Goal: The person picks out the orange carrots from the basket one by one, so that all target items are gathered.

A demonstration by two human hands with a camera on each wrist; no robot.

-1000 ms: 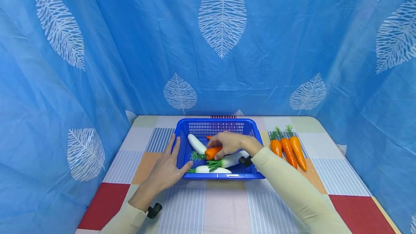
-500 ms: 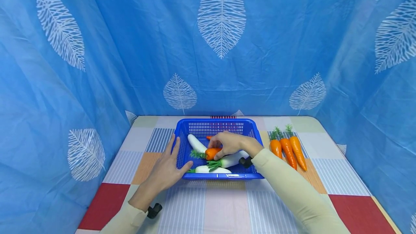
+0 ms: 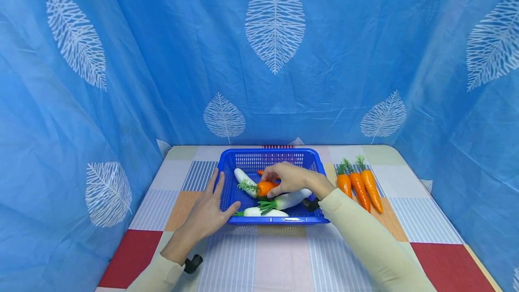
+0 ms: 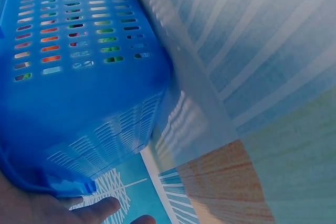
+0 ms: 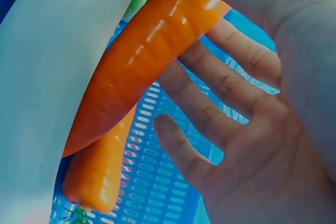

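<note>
In the head view, a blue plastic basket (image 3: pixel 279 220) holds white radishes and carrots. My right hand (image 3: pixel 293 177) reaches into it and pinches an orange carrot (image 3: pixel 265 188) near its leafy end between thumb and fingers. In the right wrist view that carrot (image 5: pixel 136 59) slants down past a white radish (image 5: pixel 58 66), its tip hidden behind it. A second carrot (image 5: pixel 97 179) lies lower in the basket. My left hand (image 3: pixel 207 213) rests at the basket's left side, fingers spread, thumb at the front corner. The left wrist view shows its fingers (image 4: pixel 97 211) under the basket's rim.
Three carrots (image 3: pixel 358 188) lie side by side on the checked tablecloth (image 3: pixel 281 256), right of the basket. Inside the basket, one white radish (image 3: pixel 263 212) lies along the front wall, another (image 3: pixel 242 177) at the left. Blue leaf-patterned curtains (image 3: pixel 324 57) hang around the table.
My right hand has lifted the carrot slightly, its leafy top now over the left white radish. My left hand keeps its place on the basket.
</note>
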